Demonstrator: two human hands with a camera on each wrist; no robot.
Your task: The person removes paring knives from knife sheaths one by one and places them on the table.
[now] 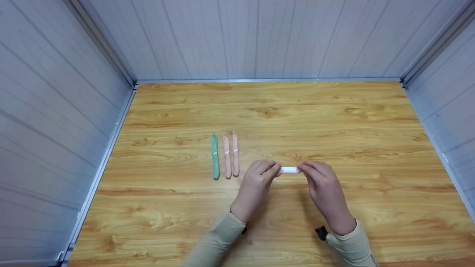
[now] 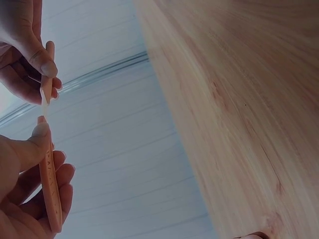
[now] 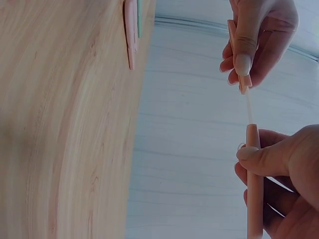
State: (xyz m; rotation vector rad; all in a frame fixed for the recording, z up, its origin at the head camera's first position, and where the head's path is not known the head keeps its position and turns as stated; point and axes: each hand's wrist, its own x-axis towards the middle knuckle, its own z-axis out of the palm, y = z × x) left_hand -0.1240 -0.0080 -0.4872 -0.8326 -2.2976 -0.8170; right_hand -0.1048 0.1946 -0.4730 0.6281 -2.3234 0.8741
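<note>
The wooden table (image 1: 345, 122) reaches widely to both sides; its far edge (image 1: 267, 83), at the wall (image 1: 237, 40), is well apart from the left hand (image 1: 258, 181) and the right hand (image 1: 326, 187). These pinch two parts of one pink knife (image 3: 254, 209), raised, its white blade (image 3: 250, 108) between. Leftward lie a green knife (image 1: 215, 159) and two pale knives (image 1: 227, 159).

You have four knives in all: one green knife (image 1: 216, 163) and two pink knives (image 1: 235, 159) on one table (image 1: 148, 207), plus a fourth knife (image 1: 288, 170) in your two hands, one left hand (image 1: 255, 185) and one right hand (image 1: 328, 191). It shows two pink pieces (image 3: 254, 199) and one white blade (image 3: 249, 105). You have two sleeves (image 1: 215, 241) and three walls (image 1: 237, 40) in view.
</note>
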